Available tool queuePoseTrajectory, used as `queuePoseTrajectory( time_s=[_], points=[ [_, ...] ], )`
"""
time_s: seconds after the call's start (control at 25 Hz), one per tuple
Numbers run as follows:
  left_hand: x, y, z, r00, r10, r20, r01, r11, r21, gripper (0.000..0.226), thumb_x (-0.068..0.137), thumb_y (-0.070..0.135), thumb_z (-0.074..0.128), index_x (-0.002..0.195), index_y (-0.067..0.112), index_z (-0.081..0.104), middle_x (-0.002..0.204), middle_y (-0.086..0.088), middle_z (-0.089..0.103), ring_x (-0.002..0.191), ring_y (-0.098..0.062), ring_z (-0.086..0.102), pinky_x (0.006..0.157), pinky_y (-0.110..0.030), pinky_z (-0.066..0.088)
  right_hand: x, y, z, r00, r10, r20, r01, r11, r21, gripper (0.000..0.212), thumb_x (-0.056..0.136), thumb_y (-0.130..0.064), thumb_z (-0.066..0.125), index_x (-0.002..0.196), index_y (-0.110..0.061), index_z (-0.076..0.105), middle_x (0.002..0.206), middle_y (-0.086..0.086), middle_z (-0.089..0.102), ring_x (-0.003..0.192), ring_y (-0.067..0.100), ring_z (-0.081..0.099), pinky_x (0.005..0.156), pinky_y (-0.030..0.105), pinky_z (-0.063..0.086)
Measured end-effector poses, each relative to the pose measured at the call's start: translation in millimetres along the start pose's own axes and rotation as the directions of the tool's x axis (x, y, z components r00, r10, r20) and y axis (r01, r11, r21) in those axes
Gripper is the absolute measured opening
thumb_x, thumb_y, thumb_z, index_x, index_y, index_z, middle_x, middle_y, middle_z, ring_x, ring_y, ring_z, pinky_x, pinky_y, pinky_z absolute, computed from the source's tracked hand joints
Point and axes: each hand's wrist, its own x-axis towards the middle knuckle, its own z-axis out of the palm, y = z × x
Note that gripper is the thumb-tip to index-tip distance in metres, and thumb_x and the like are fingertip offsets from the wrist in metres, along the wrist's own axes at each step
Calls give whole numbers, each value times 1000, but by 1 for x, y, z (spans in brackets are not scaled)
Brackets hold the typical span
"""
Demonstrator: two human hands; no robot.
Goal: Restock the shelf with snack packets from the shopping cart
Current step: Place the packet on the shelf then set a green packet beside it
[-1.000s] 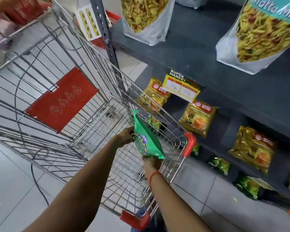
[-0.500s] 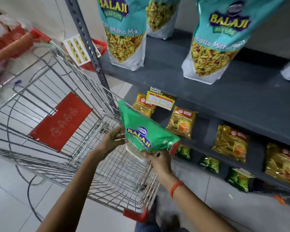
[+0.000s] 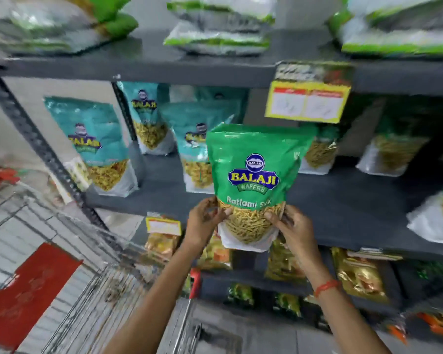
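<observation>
A green Balaji Wafers snack packet (image 3: 253, 175) is held upright in front of the dark grey middle shelf (image 3: 343, 208), its base just above the shelf's front edge. My left hand (image 3: 205, 221) grips its lower left corner and my right hand (image 3: 291, 226), an orange band on that wrist, grips its lower right corner. The wire shopping cart (image 3: 92, 282) with a red panel stands at the lower left, below my left arm.
Teal Balaji packets (image 3: 97, 146) stand on the middle shelf to the left, green and white ones (image 3: 394, 152) to the right and on the top shelf (image 3: 220, 29). A yellow price tag (image 3: 307, 102) hangs from the upper shelf edge. Gold packets (image 3: 358, 274) fill the lower shelf.
Both hands lifted the green packet out of the cart, turned it upright and raised it to the middle shelf. The view tilted up from the cart to the shelves.
</observation>
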Motion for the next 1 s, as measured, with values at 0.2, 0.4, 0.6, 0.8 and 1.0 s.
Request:
queuePoseTrajectory(
  time_s=[0.2, 0.4, 0.6, 0.8, 1.0],
  points=[
    [44, 18, 94, 1000, 30, -1, -30, 999, 33, 34, 76, 6, 72, 107, -5, 61, 96, -12, 68, 60, 20, 57, 60, -4, 48, 41, 5, -84, 992, -16, -128, 25, 997, 69, 24, 80, -9, 68, 104, -14, 64, 96, -4, 69, 77, -11, 65, 70, 6, 50],
    [83, 37, 161, 999, 18, 41, -17, 1000, -6, 36, 78, 6, 70, 110, -6, 59, 104, -17, 66, 77, -7, 62, 68, -15, 51, 96, 8, -135, 988, 7, -154, 11, 993, 118, 33, 81, 1, 65, 113, -1, 59, 93, -7, 73, 82, -3, 67, 79, 17, 52],
    [113, 32, 207, 998, 36, 41, -38, 999, 26, 43, 77, 13, 73, 115, -1, 58, 110, -20, 68, 100, -29, 65, 78, -28, 47, 127, 20, -170, 989, 34, -146, -14, 990, 138, 39, 85, 3, 59, 123, 3, 50, 126, 20, 58, 114, 24, 55, 99, 33, 45],
    [128, 8, 208, 985, 19, 174, -29, 998, 56, 60, 71, 14, 78, 123, 5, 50, 121, -14, 63, 107, -23, 60, 87, -25, 51, 140, 47, -189, 990, 140, -34, -132, 975, 177, 60, 80, 0, 66, 133, -12, 41, 136, 6, 53, 126, 18, 49, 109, 37, 38],
    [138, -12, 206, 913, -123, 389, 25, 968, 249, 94, 59, 33, 84, 136, 11, 35, 139, -11, 50, 126, -27, 50, 105, -46, 43, 143, 67, -186, 956, 288, 62, -287, 957, -34, 87, 68, 9, 74, 137, -18, 30, 134, 3, 49, 126, 18, 45, 110, 34, 35]
  ],
)
